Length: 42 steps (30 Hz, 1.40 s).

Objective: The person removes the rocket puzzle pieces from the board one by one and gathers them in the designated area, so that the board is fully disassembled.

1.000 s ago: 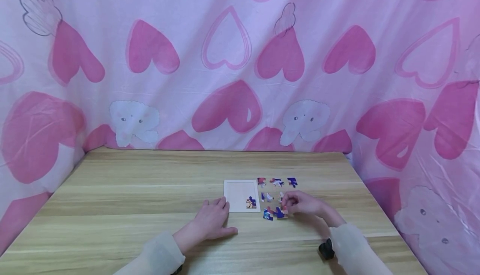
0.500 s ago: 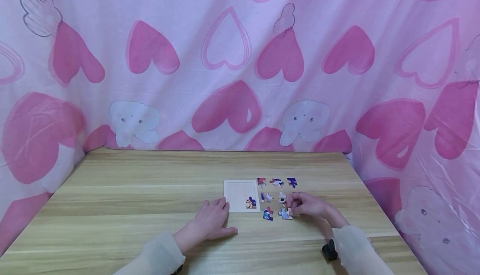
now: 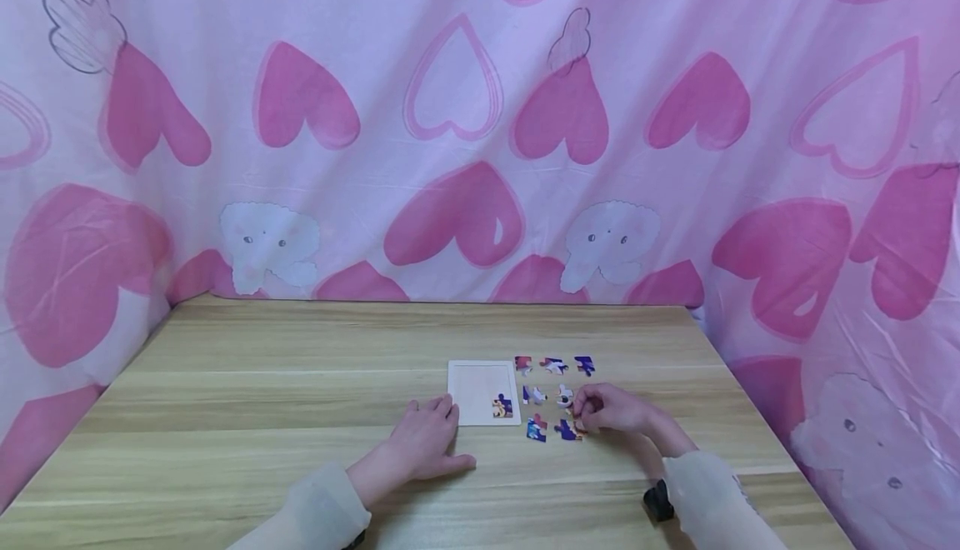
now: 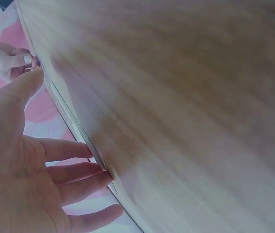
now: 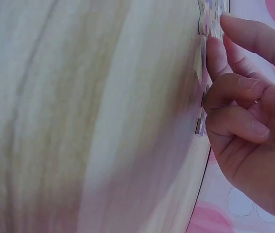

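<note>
My left hand (image 3: 425,442) lies with its fingers spread, the fingertips on the near left corner of a white puzzle tray (image 3: 468,383); in the left wrist view its fingertips (image 4: 107,177) touch the tray's thin edge. Inside the tray's near right corner sits one puzzle piece (image 3: 502,405). My right hand (image 3: 615,410) pinches a dark purple and orange puzzle piece (image 3: 567,430) by its right side, low over the table. In the right wrist view that hand's other fingers are curled, and the piece (image 5: 201,60) shows nearly edge-on, so its grip is partly hidden.
Several loose pieces lie right of the tray, including a red one (image 3: 523,364), a dark blue one (image 3: 584,364), a white one (image 3: 565,396) and a blue-red one (image 3: 537,428). The wooden table (image 3: 300,367) ends at a pink heart-patterned curtain (image 3: 450,200).
My right hand has shifted slightly right. The piece at its fingertips looked pale half a second ago and shows purple and orange now. My left hand and the tray have stayed put.
</note>
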Each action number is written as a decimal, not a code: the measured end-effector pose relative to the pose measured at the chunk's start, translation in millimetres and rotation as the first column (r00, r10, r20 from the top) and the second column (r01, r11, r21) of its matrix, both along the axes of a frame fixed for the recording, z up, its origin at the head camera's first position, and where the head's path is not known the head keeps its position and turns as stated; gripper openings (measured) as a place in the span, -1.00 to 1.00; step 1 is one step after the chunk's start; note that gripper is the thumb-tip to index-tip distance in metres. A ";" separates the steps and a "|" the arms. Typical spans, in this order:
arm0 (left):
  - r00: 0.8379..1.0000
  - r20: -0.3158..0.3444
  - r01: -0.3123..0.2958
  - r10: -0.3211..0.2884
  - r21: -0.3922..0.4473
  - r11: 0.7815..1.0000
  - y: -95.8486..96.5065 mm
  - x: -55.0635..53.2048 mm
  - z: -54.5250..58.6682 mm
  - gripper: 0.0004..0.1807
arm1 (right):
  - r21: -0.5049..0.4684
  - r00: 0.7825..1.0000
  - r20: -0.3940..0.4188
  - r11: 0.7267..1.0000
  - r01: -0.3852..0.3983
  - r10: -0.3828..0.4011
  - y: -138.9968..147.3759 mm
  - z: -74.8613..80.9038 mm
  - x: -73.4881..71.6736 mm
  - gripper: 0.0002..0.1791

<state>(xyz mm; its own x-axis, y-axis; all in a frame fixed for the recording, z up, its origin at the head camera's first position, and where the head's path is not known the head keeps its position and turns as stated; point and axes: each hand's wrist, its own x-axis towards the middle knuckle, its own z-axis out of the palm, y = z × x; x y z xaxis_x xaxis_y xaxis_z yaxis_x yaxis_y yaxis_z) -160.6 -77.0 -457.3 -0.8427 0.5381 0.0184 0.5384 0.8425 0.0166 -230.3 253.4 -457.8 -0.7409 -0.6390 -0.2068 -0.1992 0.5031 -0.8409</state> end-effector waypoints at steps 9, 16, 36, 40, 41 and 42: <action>1.000 -0.002 0.001 -0.001 0.002 1.000 0.3 0.4 1.0 -0.06 | 0.037 0.988 -0.103 0.992 0.119 -0.114 -21.7 3.0 1.9 -0.86; 1.000 -0.007 0.001 -0.001 0.006 1.000 0.0 0.4 0.0 -0.06 | 0.010 0.978 -0.174 0.993 0.120 -0.117 -46.8 1.9 3.1 -0.85; 1.000 0.002 0.000 0.000 0.014 1.000 0.6 -0.8 -0.6 -0.07 | 0.115 0.934 -0.358 0.991 0.063 -0.018 -99.3 -2.8 -4.5 -0.72; 1.000 0.003 0.002 -0.002 0.012 1.000 0.7 -0.8 0.2 -0.07 | 0.165 0.923 -0.384 0.984 0.069 0.000 -103.4 -3.1 -5.9 -0.69; 1.000 0.004 0.002 -0.002 0.011 1.000 0.8 -0.8 0.4 -0.08 | 0.183 0.923 -0.386 0.980 0.075 0.001 -104.1 -3.1 -6.2 -0.69; 1.000 0.005 0.001 -0.001 0.010 1.000 0.8 -0.9 0.5 -0.08 | 0.194 0.923 -0.384 0.978 0.080 0.001 -104.7 -3.5 -6.7 -0.68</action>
<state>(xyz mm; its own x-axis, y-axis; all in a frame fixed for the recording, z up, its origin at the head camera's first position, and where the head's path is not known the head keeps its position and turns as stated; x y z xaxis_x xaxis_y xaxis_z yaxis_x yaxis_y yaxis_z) -161.5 -76.1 -456.9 -0.8422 0.5388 0.0193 0.5392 0.8418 0.0274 -237.0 148.7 -461.3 -0.8126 -0.5822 -0.0261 -0.4601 0.6683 -0.5845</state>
